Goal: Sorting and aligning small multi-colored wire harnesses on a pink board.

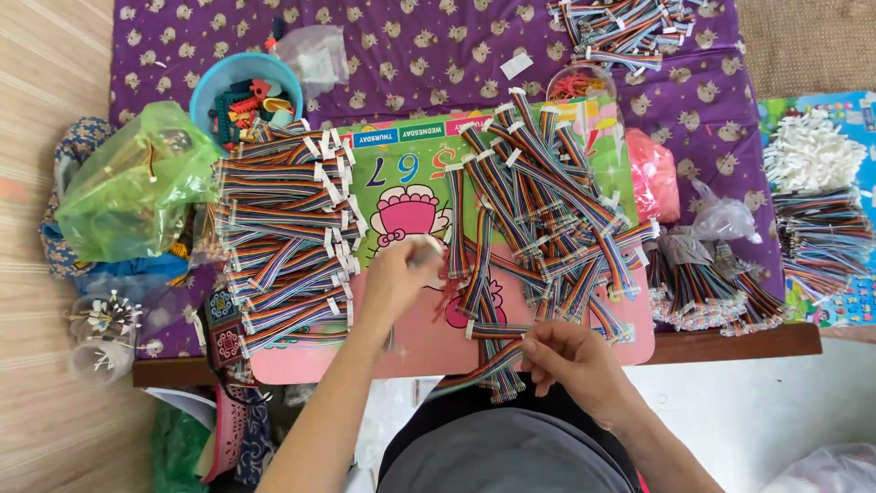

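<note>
Left hand (394, 278): fingers closed on a small pale piece, above pink board (420, 342).
Right hand (570, 358): fingers pinching rainbow ribbon cable (484, 365).
Left: stacked cable pile (283, 242).

A crumpled green plastic bag (137, 183) is seen far left of the left hand's fingers (422, 251), and a small clear bag (315, 57) well above them. Right of those fingers, a pink bag (653, 173) and a clear bag (725, 219) are found.
</note>
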